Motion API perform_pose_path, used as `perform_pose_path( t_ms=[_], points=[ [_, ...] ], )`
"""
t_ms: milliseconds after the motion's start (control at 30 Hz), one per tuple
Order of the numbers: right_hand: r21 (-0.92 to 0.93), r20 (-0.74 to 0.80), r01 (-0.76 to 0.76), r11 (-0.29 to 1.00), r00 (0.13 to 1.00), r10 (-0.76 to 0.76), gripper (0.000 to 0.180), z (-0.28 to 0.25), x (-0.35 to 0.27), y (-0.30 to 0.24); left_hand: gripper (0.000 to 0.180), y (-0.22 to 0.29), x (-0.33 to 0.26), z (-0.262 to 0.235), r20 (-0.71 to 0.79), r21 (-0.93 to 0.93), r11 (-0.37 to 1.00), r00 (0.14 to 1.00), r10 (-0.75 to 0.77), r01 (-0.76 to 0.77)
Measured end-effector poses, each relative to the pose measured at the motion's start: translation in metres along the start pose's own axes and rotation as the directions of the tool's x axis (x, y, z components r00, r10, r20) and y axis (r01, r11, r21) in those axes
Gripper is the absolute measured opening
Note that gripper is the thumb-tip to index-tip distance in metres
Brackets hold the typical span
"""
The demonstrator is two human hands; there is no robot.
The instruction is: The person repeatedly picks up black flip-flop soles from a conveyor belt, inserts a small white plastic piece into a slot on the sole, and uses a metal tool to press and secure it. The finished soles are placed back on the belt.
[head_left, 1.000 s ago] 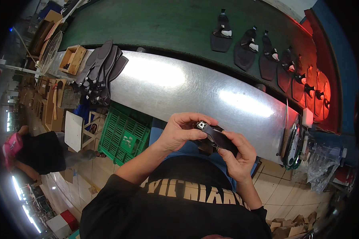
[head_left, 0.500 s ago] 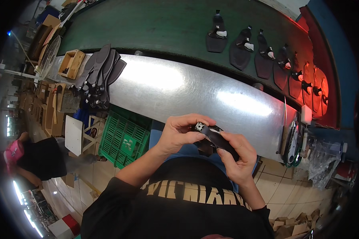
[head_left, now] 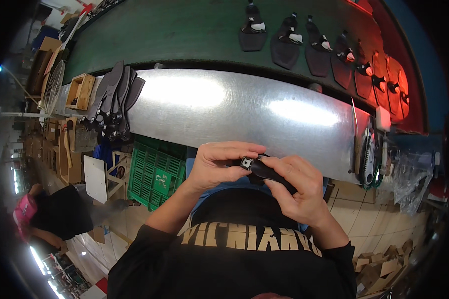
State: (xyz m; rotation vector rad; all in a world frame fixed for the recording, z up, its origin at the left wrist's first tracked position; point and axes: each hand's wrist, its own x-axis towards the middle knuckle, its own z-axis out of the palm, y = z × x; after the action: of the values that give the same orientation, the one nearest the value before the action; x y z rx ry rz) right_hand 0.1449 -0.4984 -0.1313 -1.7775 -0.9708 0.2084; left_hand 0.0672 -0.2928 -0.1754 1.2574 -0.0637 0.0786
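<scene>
Above my lap, close to the near edge of the metal worktop point(head_left: 209, 109), I hold a black sandal point(head_left: 272, 173). My left hand point(head_left: 217, 162) is closed around its left end, fingers on the far side and thumb on the near side. A small silvery fitting point(head_left: 246, 163) shows between those fingertips. My right hand point(head_left: 299, 187) grips the sandal's right part, thumb below and fingers over the top. Part of the sandal is hidden by my fingers. A pile of similar dark sandals point(head_left: 112, 99) lies at the worktop's left end.
Beyond the worktop, several sandals point(head_left: 287, 42) stand in a row on a green belt point(head_left: 184, 35), the right ones in red light. A wooden box point(head_left: 80, 92) is at left, a green crate point(head_left: 157, 172) below it, a utility knife point(head_left: 369, 157) at right. Another person point(head_left: 60, 207) is at far left.
My right fingers have moved over the top of the sandal, closer to my left hand, and the sandal is turned slightly. The surroundings have shifted in view; the row on the belt appears farther left.
</scene>
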Motion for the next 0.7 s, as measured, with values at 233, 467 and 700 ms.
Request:
perform_pose_path(
  t_ms=[233,467,700],
  points=[
    [-0.083,0.051,0.057,0.995,0.997,-0.053,0.039,-0.005,-0.002,-0.002,0.043,-0.002,-0.001,-0.002,0.094,-0.011,1.000,0.995,0.027,-0.026],
    [-0.117,0.108,0.022,0.993,0.994,-0.009,0.039,-0.004,-0.007,0.000,0.045,0.000,-0.002,0.005,0.106,0.117,0.993,0.994,-0.028,0.016],
    [0.159,0.108,-0.275,0.948,0.959,0.260,0.035,0.004,-0.012,0.022,0.043,0.000,-0.006,0.017,-0.038,-0.063,0.923,0.923,-0.382,0.380]
  ],
)
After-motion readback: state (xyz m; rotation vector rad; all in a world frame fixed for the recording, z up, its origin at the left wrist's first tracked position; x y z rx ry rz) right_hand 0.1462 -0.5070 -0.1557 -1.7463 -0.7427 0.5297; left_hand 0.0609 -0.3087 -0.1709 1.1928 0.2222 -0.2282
